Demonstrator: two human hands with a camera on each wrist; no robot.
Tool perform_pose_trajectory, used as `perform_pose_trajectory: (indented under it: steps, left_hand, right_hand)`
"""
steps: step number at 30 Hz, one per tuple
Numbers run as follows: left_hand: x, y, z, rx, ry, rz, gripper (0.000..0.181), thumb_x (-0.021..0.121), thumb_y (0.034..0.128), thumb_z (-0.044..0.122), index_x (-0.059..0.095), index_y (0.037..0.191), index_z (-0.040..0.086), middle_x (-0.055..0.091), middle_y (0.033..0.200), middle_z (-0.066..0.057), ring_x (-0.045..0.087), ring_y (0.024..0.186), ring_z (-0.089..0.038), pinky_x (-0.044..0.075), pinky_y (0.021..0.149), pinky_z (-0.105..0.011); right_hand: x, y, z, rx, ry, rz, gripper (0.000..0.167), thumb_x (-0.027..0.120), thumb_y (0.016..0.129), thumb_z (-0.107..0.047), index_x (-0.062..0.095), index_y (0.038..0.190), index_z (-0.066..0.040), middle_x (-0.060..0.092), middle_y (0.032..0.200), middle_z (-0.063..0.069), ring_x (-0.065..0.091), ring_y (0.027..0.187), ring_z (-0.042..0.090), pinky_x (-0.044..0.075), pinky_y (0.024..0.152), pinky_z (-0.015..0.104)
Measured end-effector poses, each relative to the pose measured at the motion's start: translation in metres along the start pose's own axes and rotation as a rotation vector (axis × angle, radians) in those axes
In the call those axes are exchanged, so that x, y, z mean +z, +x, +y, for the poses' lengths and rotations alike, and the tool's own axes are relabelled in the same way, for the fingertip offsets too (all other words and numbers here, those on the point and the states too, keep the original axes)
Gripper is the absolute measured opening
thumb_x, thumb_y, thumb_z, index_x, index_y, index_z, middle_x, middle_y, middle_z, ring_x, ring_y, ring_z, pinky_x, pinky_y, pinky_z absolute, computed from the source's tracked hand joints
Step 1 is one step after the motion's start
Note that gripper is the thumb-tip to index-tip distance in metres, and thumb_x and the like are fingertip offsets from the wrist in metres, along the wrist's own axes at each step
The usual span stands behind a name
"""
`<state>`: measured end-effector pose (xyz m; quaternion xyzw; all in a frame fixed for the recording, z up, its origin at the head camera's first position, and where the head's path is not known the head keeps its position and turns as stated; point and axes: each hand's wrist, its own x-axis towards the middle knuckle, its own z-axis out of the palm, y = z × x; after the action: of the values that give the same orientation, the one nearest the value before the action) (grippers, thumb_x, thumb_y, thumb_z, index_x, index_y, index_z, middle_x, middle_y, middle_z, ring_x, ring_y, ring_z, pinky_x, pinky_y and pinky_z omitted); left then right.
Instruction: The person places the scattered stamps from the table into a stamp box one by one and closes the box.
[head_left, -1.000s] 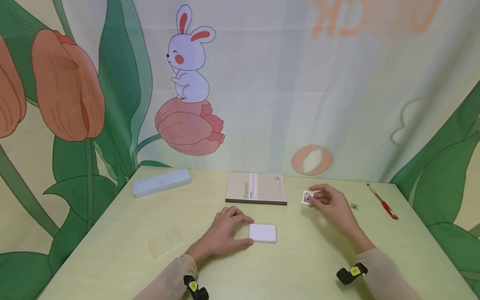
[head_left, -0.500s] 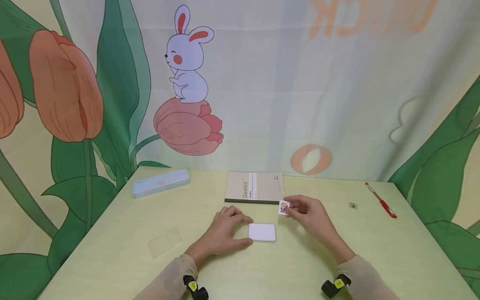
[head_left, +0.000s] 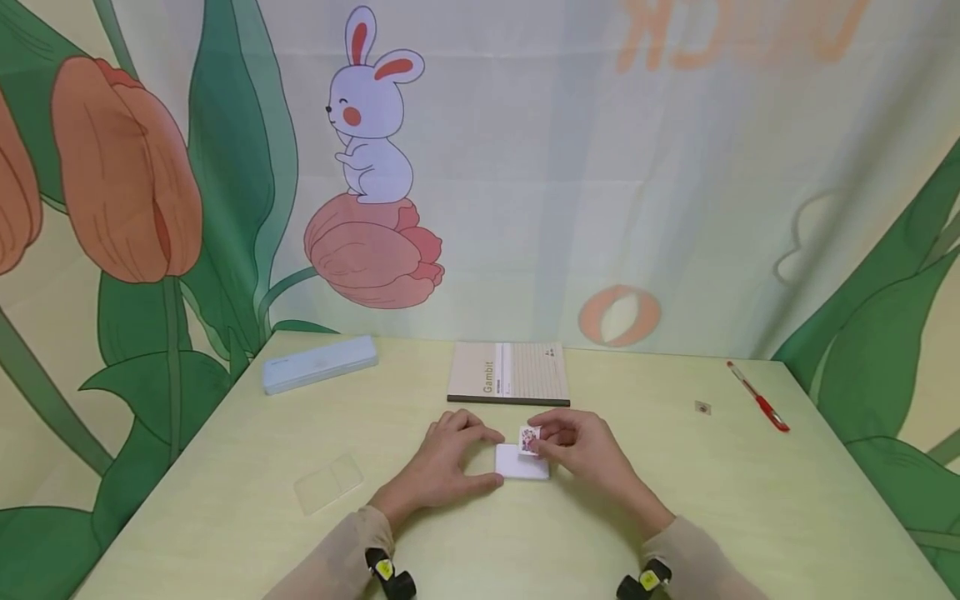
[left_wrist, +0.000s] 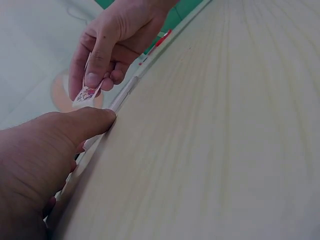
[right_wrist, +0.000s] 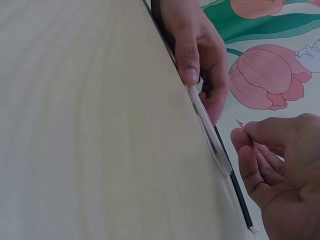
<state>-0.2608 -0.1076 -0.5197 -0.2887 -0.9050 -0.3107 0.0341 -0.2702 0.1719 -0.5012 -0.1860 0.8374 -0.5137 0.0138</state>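
White and smooth, one flat case (head_left: 508,463) with rounded corners lies in the middle of the desk (head_left: 540,550), well apart from its left and right edges. The person's left hand (head_left: 450,458) grips it by the two left corners, thumb against fingers. One small square (head_left: 528,435), thin, with white border and pinkish print, is pinched by the right hand (head_left: 581,450) in the air, over the right half of the case. Half a second ago I saw this square farther right, beside the case; the left hand has kept its place.

Around them I count one thin transparent sheet (head_left: 328,484) toward the left edge, one long pale-blue box (head_left: 321,365) near the far left corner, one beige notebook (head_left: 517,372) with dark spine near the far edge, and, toward the right edge, one tiny brownish piece (head_left: 702,407) and one slim red pen (head_left: 757,396).
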Motion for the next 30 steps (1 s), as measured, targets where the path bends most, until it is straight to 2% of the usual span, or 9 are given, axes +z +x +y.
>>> perform_pose_trajectory:
  steps: [8, 16, 20, 24, 27, 30]
  left_hand:
    - [0.001, -0.001, -0.003, -0.002, 0.008, 0.0, 0.053, 0.087, 0.0911, 0.051, 0.076, 0.137, 0.027, 0.061, 0.13, 0.003, 0.049, 0.123, -0.019, 0.038, 0.104, -0.046]
    - [0.003, 0.002, -0.005, 0.0, 0.017, 0.007, 0.056, 0.087, 0.0911, 0.052, 0.076, 0.139, 0.025, 0.061, 0.131, 0.003, 0.049, 0.123, -0.018, 0.039, 0.105, -0.046]
    - [0.003, 0.003, -0.004, -0.003, 0.014, 0.009, 0.055, 0.087, 0.0906, 0.051, 0.076, 0.139, 0.026, 0.061, 0.129, 0.003, 0.049, 0.122, -0.018, 0.038, 0.106, -0.047]
    - [0.003, 0.003, -0.003, -0.003, 0.008, 0.003, 0.052, 0.087, 0.091, 0.05, 0.077, 0.137, 0.027, 0.061, 0.129, 0.003, 0.049, 0.122, -0.019, 0.038, 0.106, -0.048]
    - [0.003, 0.002, -0.003, -0.001, 0.004, 0.004, 0.051, 0.086, 0.0913, 0.05, 0.077, 0.136, 0.028, 0.061, 0.129, 0.003, 0.049, 0.122, -0.02, 0.038, 0.105, -0.048]
    - [0.002, 0.001, -0.003, 0.001, 0.007, 0.006, 0.051, 0.086, 0.0915, 0.051, 0.076, 0.136, 0.028, 0.061, 0.13, 0.003, 0.049, 0.122, -0.02, 0.038, 0.104, -0.047]
  right_hand:
    - [0.021, -0.001, -0.009, 0.004, -0.01, -0.004, 0.023, 0.09, 0.094, -0.01, 0.083, 0.116, -0.01, 0.08, 0.092, 0.0, 0.074, 0.079, 0.013, 0.058, 0.07, 0.023]
    - [0.034, 0.0, -0.012, -0.085, -0.098, 0.029, 0.022, 0.091, 0.092, -0.007, 0.084, 0.111, -0.017, 0.076, 0.085, -0.008, 0.067, 0.074, 0.008, 0.056, 0.068, 0.024]
    - [0.035, -0.001, -0.011, -0.096, -0.14, 0.053, 0.023, 0.091, 0.091, -0.006, 0.083, 0.11, -0.017, 0.072, 0.083, -0.01, 0.064, 0.074, 0.009, 0.053, 0.067, 0.024]
    - [0.036, -0.002, -0.009, -0.092, -0.196, 0.068, 0.024, 0.093, 0.09, -0.007, 0.083, 0.108, -0.018, 0.072, 0.089, -0.012, 0.065, 0.084, 0.01, 0.054, 0.076, 0.027]
    - [0.036, -0.002, -0.006, -0.098, -0.269, 0.079, 0.023, 0.095, 0.089, -0.011, 0.084, 0.106, -0.023, 0.071, 0.099, -0.014, 0.064, 0.098, 0.01, 0.053, 0.089, 0.034]
    - [0.037, -0.001, -0.004, -0.1, -0.317, 0.076, 0.023, 0.095, 0.089, -0.014, 0.085, 0.106, -0.025, 0.07, 0.106, -0.013, 0.061, 0.109, 0.013, 0.049, 0.097, 0.04]
